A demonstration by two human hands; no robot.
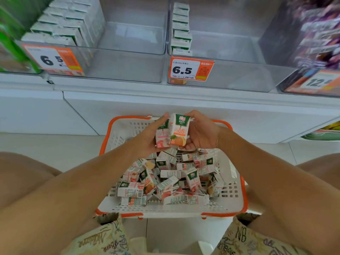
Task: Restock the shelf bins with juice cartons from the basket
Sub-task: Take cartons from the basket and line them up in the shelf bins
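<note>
Nearest to the person, the white basket (237, 199) with an orange rim stands on the floor between the knees, so that both arms reach it easily. It is full of small juice cartons (165, 181) lying in disorder. Above its far end, the left hand (147, 138) grips a pink carton (161, 138) and the right hand (200, 135) grips an orange carton (179, 132); the two cartons are upright and pressed side by side (probably to carry them together as one block). Farther away on the shelf, the left bin (128, 67) has rows of cartons only at its left side. The right bin (239, 76) has one single row, so much space waits to be filled.
</note>
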